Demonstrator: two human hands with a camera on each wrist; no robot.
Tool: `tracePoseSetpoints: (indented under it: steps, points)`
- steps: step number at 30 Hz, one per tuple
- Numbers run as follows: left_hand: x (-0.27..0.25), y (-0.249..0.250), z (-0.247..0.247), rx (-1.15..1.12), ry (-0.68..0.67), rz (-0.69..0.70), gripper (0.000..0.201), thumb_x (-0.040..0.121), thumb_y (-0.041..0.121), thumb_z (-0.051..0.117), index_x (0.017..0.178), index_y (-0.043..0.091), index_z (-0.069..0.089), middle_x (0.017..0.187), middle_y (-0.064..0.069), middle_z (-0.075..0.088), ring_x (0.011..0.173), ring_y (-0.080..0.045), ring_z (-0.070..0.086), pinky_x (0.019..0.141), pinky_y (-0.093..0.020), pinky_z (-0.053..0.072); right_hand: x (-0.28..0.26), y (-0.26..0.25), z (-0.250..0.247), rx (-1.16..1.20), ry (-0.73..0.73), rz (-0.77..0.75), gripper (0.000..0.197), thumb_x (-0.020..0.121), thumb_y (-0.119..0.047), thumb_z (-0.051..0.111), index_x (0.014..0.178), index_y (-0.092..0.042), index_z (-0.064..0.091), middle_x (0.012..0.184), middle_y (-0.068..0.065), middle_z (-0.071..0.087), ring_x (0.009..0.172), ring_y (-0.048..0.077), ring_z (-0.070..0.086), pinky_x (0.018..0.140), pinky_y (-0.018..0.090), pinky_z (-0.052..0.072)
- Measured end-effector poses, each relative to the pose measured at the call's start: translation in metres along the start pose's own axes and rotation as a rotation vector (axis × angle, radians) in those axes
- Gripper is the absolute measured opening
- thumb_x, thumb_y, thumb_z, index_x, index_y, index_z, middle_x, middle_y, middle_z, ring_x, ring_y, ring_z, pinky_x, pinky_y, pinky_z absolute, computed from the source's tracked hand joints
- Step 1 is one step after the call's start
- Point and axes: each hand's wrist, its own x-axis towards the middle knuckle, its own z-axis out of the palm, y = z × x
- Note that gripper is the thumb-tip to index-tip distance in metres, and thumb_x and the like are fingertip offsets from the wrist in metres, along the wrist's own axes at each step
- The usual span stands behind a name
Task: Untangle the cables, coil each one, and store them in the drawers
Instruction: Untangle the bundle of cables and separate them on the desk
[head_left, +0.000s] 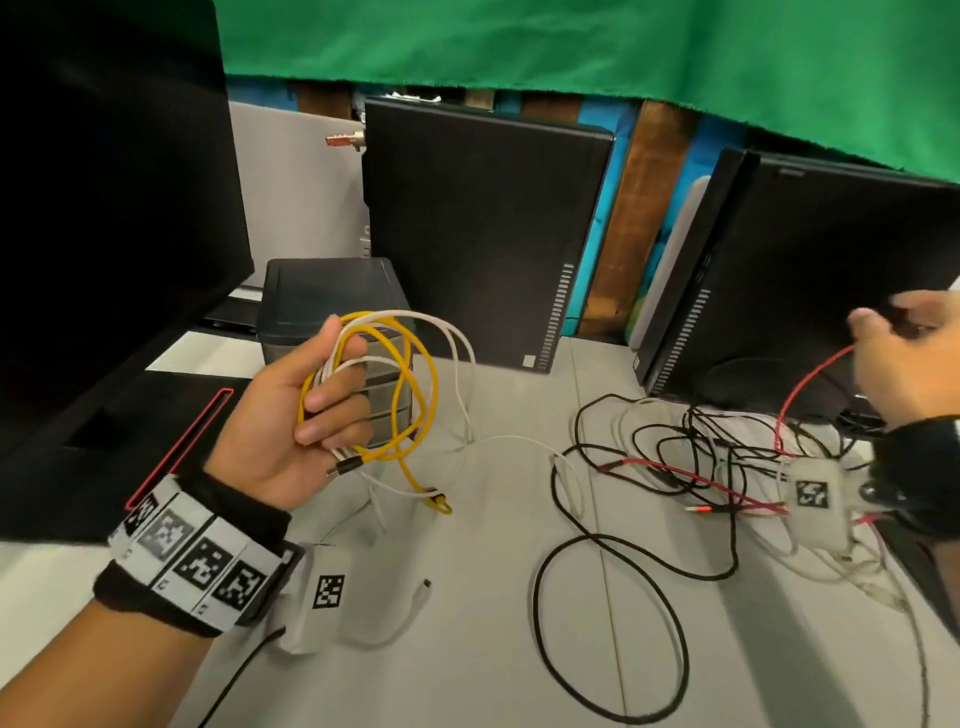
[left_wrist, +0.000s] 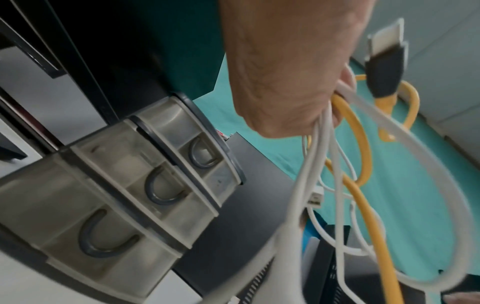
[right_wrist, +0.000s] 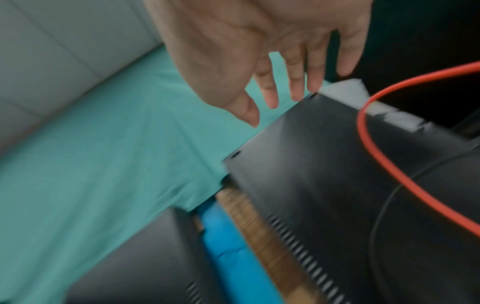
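Head view: your left hand (head_left: 291, 410) is curled round a loose bundle of loops, a glossy yellow cable (head_left: 415, 384) and thinner white cables (head_left: 457, 353), held up in front of the small drawer unit (head_left: 311, 296). The yellow cable's end hangs down to the pale grey table (head_left: 493, 597), and one white strand trails right along the surface toward the tangle (head_left: 691, 467) of thin black, red and white cables lying at the right, near a black computer case (head_left: 810, 270).

Your right hand (head_left: 904, 358) is raised above that tangle with a matte red cable (head_left: 810, 384) rising to it; the right wrist view shows the fingers (right_wrist: 270, 90) spread and fairly straight, the red cable (right_wrist: 363, 131) arcing beside them, and you cannot tell whether any finger actually holds it.

From the left wrist view, the drawer unit (left_wrist: 145, 185) has three translucent, cloudy plastic drawers with curved dark grey handles, all pushed in; their contents cannot be made out. A black connector (left_wrist: 384, 72) with a metal tip hangs by the yellow loops.
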Motion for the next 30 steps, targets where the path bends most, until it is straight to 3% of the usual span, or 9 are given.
tracePoseSetpoints:
  steps: [2,4,8,12,17,21,24,26,30]
  points:
    - [-0.001,0.002,-0.001,-0.066,-0.158,-0.048,0.052,0.107,0.047,0.03,0.081,0.018,0.064,0.046,0.005,0.029,0.035,-0.008,0.019,0.044,-0.021,0.017,-0.042,-0.028,0.01,0.042,-0.118,-0.167,0.027,0.085,-0.046,0.065,0.106,-0.03,0.066,0.111,0.007,0.067,0.107,0.025,0.062,0.095,0.046,0.051]
    - [-0.001,0.003,-0.001,-0.166,-0.333,-0.101,0.052,0.109,0.045,0.028,0.09,0.012,0.064,0.053,0.004,0.031,0.04,-0.007,0.027,0.048,-0.024,0.021,-0.095,-0.059,0.012,0.179,-0.359,-0.261,0.011,0.092,-0.026,0.067,0.098,-0.018,0.07,0.097,0.002,0.07,0.093,0.015,0.065,0.086,0.033,0.053]
    - [-0.006,0.003,0.005,-0.295,-0.468,-0.144,0.047,0.11,0.04,0.026,0.095,0.004,0.052,0.058,-0.003,0.033,0.045,-0.014,0.036,0.053,-0.029,0.026,-0.174,-0.102,0.016,0.376,-0.644,-0.338,0.01,0.093,-0.025,0.065,0.091,-0.018,0.072,0.082,-0.008,0.071,0.082,0.007,0.068,0.074,0.019,0.055]
    - [-0.01,-0.001,0.006,-0.275,-0.445,-0.134,0.036,0.108,0.034,0.04,0.078,0.014,0.038,0.051,-0.002,0.029,0.04,-0.013,0.032,0.049,-0.028,0.025,-0.19,-0.133,0.019,0.573,-0.723,-0.324,0.012,0.093,-0.024,0.064,0.093,-0.016,0.073,0.079,-0.003,0.072,0.078,0.012,0.07,0.073,0.022,0.057]
    - [-0.014,-0.004,0.015,-0.122,-0.352,-0.077,0.032,0.095,0.034,0.063,0.081,0.007,0.054,0.048,0.003,0.026,0.033,-0.008,0.023,0.042,-0.025,0.02,-0.198,-0.165,0.021,0.614,-0.915,-0.382,0.011,0.09,-0.014,0.068,0.095,-0.021,0.074,0.083,-0.004,0.075,0.074,0.013,0.07,0.067,0.022,0.056]
    - [-0.017,-0.004,0.021,-0.065,-0.274,-0.042,0.041,0.08,0.03,0.08,0.073,0.005,0.047,0.041,0.002,0.032,0.03,-0.009,0.019,0.035,-0.02,0.033,-0.208,-0.169,0.028,0.545,-0.933,-0.438,0.024,0.081,-0.024,0.079,0.101,-0.033,0.07,0.091,-0.01,0.069,0.082,0.01,0.066,0.067,0.027,0.057]
    - [-0.019,-0.003,0.022,0.016,-0.246,-0.019,0.044,0.074,0.031,0.083,0.073,0.006,0.047,0.042,0.002,0.038,0.026,-0.006,0.027,0.036,-0.02,0.036,-0.212,-0.17,0.029,0.463,-0.991,-0.456,0.047,0.076,-0.032,0.083,0.119,-0.035,0.064,0.108,-0.014,0.066,0.102,0.005,0.063,0.082,0.027,0.057]
    - [-0.019,-0.004,0.021,0.102,-0.227,-0.002,0.041,0.071,0.035,0.084,0.073,0.004,0.058,0.042,0.003,0.04,0.026,-0.004,0.033,0.036,-0.019,0.032,-0.214,-0.172,0.029,0.492,-1.046,-0.46,0.046,0.081,-0.03,0.081,0.123,-0.031,0.065,0.111,-0.012,0.069,0.107,0.006,0.064,0.091,0.032,0.055]
    - [-0.021,-0.004,0.023,0.299,-0.198,0.035,0.033,0.07,0.038,0.081,0.073,0.008,0.069,0.043,0.002,0.041,0.027,-0.005,0.03,0.036,-0.02,0.021,-0.21,-0.182,0.025,0.77,-1.222,-0.209,0.028,0.09,-0.03,0.06,0.111,-0.016,0.072,0.089,0.005,0.074,0.079,0.015,0.069,0.074,0.027,0.055]
